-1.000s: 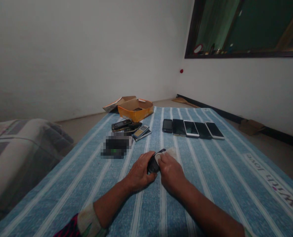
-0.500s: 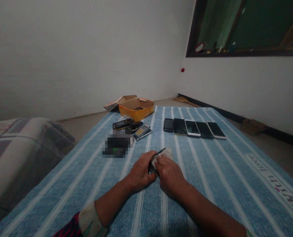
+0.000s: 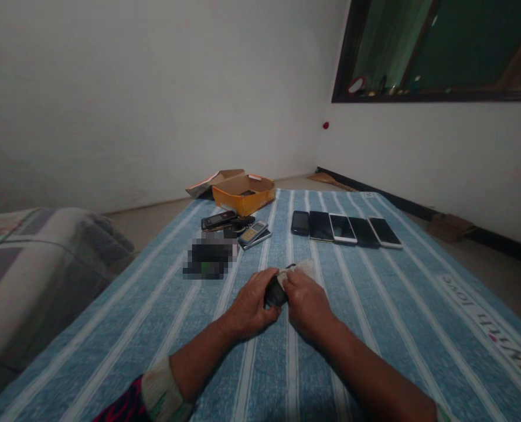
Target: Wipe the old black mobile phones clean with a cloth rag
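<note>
My left hand (image 3: 251,306) is closed around the left side of a small dark mobile phone (image 3: 275,293) above the striped cloth. Bunched in the fingers of my right hand (image 3: 308,306) is a crumpled whitish tissue or cloth (image 3: 305,268), pressed against the phone's right part. Both hands hide much of the phone, so its exact model and which face is up cannot be told. Ahead and to the left lies a pile of older phones, with a silver keypad phone (image 3: 254,232) on its near right side.
Several phones lie in a row at the right, among them a white-framed smartphone (image 3: 343,228). An orange cardboard box (image 3: 242,202) stands open at the back. The blue striped cloth (image 3: 225,375) covers the table. A blurred-out dark item (image 3: 210,258) lies left of my hands.
My right hand has shifted slightly right with the tissue, uncovering more of the phone's dark surface. The left hand keeps its hold in nearly the same place.
</note>
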The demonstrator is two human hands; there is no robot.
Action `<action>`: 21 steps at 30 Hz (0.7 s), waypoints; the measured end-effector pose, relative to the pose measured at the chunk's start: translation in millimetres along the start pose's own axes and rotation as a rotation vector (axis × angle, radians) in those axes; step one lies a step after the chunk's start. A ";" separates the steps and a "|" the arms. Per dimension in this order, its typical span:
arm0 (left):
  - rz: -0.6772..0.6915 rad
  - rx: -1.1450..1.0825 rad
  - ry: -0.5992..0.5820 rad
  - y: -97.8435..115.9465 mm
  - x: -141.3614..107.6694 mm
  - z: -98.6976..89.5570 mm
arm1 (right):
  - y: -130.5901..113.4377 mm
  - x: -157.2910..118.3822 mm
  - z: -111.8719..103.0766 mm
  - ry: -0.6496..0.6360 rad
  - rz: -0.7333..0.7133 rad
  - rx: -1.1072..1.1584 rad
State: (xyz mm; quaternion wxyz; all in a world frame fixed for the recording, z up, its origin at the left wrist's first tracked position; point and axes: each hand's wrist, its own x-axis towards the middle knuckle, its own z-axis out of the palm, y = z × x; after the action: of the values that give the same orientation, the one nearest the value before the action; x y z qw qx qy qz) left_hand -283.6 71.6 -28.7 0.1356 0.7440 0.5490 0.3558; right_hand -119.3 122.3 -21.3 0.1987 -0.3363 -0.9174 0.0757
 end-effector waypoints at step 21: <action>-0.012 -0.002 -0.005 -3.6 -1.9 1.1 | -0.7 -2.9 5.5 0.018 0.010 -0.075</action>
State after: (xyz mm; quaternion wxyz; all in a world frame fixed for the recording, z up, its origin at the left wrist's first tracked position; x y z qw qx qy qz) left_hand -285.7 71.3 -32.3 0.1399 0.7413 0.5530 0.3537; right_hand -120.0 119.9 -27.1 0.1937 -0.3487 -0.9162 0.0395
